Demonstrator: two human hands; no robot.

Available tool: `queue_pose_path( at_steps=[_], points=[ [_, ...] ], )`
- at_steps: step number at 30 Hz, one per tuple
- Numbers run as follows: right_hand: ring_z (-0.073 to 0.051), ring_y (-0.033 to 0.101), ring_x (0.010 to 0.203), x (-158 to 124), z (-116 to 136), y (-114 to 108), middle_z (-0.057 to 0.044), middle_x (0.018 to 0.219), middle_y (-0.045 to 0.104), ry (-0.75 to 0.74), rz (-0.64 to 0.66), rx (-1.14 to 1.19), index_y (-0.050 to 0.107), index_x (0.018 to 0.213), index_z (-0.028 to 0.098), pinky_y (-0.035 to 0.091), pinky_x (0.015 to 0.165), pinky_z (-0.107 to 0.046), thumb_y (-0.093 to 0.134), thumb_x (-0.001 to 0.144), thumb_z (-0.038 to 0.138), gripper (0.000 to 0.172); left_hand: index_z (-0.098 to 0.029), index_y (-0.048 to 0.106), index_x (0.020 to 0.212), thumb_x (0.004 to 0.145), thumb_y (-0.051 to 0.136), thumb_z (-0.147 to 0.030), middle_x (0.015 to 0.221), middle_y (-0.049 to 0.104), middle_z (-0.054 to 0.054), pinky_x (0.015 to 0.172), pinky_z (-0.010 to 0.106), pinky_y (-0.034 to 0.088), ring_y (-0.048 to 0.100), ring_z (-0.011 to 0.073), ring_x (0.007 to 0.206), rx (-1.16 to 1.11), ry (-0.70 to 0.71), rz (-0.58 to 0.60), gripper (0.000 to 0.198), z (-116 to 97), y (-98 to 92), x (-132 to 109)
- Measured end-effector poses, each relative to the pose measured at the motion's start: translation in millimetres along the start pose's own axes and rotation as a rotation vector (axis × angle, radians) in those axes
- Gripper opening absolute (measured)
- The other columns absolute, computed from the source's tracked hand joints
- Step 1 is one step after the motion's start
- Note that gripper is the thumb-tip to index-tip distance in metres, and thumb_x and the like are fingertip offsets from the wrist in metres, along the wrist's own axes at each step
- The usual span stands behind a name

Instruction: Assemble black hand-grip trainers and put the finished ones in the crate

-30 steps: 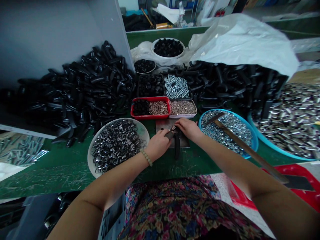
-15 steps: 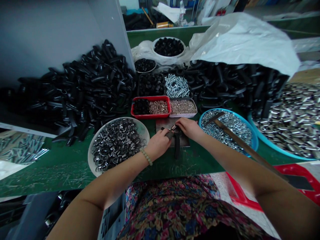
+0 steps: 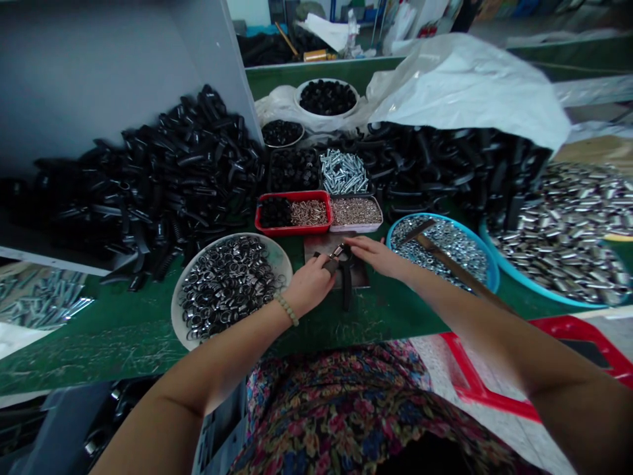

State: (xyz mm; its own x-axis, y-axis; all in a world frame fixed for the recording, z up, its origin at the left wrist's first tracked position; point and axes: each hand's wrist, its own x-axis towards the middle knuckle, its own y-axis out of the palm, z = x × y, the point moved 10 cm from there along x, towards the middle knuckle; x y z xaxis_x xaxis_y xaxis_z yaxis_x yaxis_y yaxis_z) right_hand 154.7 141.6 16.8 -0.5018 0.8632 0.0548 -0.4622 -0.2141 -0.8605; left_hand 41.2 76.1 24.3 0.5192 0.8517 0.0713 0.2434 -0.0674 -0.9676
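Note:
My left hand (image 3: 310, 285) grips a black plastic handle piece (image 3: 347, 287) with a small metal fitting (image 3: 339, 251) at its top end. The long black part hangs down over the edge of a worn metal plate (image 3: 360, 278) lying on the green bench. My right hand (image 3: 378, 256) lies just right of the fitting, fingers stretched out towards it. Those fingertips seem close to the metal, but I cannot tell if they touch it. The right hand holds nothing.
A white bowl of metal rings (image 3: 281, 264) is left of the plate. A blue basin of nuts (image 3: 489, 270) holding a wooden-handled tool (image 3: 450, 260) is right of it. Behind stand a red tray (image 3: 291, 224) and heaps of black handles (image 3: 148, 191).
My right hand has drawn slightly back from the fitting, its fingers now flatter and stretched out. My left hand keeps its grip. The whole view has shifted slightly.

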Motion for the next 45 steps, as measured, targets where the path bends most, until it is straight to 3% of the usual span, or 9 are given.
queue_pose_path(
  at_steps=[5,10,16,24,28,33,37,41,45],
  points=[
    [-0.031,0.058,0.107,-80,-84,-78,-0.018,0.118,0.061,0.289,-0.278,-0.238,0.048,0.134,0.018,0.046,0.089,-0.047,0.040,0.092,0.042,0.049,-0.016,0.053,0.119,0.093,0.042,-0.027,0.115,0.054,0.008,0.087,0.032,0.048,0.055,0.0208,0.098,-0.017,0.007,0.012,0.030,-1,-0.5,-1],
    [-0.039,0.061,0.091,-137,-139,-92,-0.023,0.096,0.066,0.442,-0.127,-0.712,0.055,0.125,0.016,0.047,0.074,-0.052,0.042,0.090,0.040,0.045,-0.017,0.053,0.118,0.093,0.042,-0.027,0.114,0.054,0.008,0.088,0.031,0.047,0.055,0.0202,0.100,-0.020,-0.008,0.020,0.029,0,0.2,0],
    [-0.034,0.066,0.077,-119,-84,-81,-0.021,0.103,0.065,0.452,-0.116,-0.582,0.044,0.134,0.018,0.050,0.059,-0.044,0.032,0.092,0.039,0.049,-0.017,0.051,0.121,0.093,0.043,-0.028,0.114,0.053,0.008,0.083,0.030,0.049,0.057,0.0198,0.096,-0.020,-0.027,0.030,0.032,1,1.5,0],
    [-0.026,0.069,0.088,-70,32,-55,-0.011,0.113,0.067,0.270,-0.126,-0.029,0.036,0.143,0.022,0.054,0.072,-0.035,0.028,0.097,0.034,0.048,-0.018,0.050,0.124,0.094,0.041,-0.029,0.115,0.053,0.008,0.082,0.030,0.049,0.056,0.0192,0.095,-0.011,-0.026,0.045,0.033,3,3.0,-1],
    [-0.026,0.071,0.075,-60,32,-46,-0.011,0.103,0.071,0.265,-0.091,-0.039,0.047,0.134,0.019,0.054,0.063,-0.034,0.034,0.095,0.031,0.043,-0.017,0.049,0.126,0.093,0.041,-0.027,0.115,0.053,0.008,0.080,0.030,0.050,0.056,0.0202,0.095,0.000,-0.017,0.035,0.035,2,5.6,-1],
    [-0.026,0.070,0.088,-60,33,-54,-0.012,0.113,0.068,0.243,-0.197,-0.028,0.040,0.140,0.019,0.054,0.072,-0.036,0.033,0.096,0.031,0.046,-0.018,0.053,0.120,0.091,0.046,-0.024,0.117,0.053,0.009,0.078,0.031,0.051,0.056,0.0202,0.093,0.006,-0.012,0.033,0.031,1,5.4,-1],
    [-0.026,0.071,0.073,-58,36,-39,-0.011,0.100,0.071,0.253,-0.045,-0.033,0.049,0.132,0.019,0.054,0.063,-0.034,0.033,0.096,0.031,0.042,-0.018,0.054,0.117,0.091,0.046,-0.024,0.117,0.053,0.009,0.079,0.030,0.050,0.056,0.0197,0.094,0.005,-0.026,0.031,0.028,2,1.3,1],
    [-0.025,0.070,0.079,-57,35,-54,-0.011,0.109,0.069,0.269,-0.194,-0.014,0.044,0.137,0.020,0.053,0.067,-0.033,0.033,0.096,0.031,0.043,-0.018,0.052,0.120,0.091,0.046,-0.024,0.116,0.054,0.009,0.080,0.029,0.049,0.057,0.0197,0.095,-0.014,-0.029,0.018,0.030,-2,3.2,0],
    [-0.025,0.070,0.069,-59,39,-44,-0.011,0.096,0.072,0.247,-0.048,-0.006,0.052,0.130,0.020,0.052,0.059,-0.033,0.035,0.096,0.032,0.040,-0.016,0.058,0.110,0.090,0.048,-0.029,0.108,0.056,0.010,0.079,0.031,0.049,0.060,0.0202,0.090,-0.049,-0.080,0.026,0.026,4,-1.8,-4]
  ],
)
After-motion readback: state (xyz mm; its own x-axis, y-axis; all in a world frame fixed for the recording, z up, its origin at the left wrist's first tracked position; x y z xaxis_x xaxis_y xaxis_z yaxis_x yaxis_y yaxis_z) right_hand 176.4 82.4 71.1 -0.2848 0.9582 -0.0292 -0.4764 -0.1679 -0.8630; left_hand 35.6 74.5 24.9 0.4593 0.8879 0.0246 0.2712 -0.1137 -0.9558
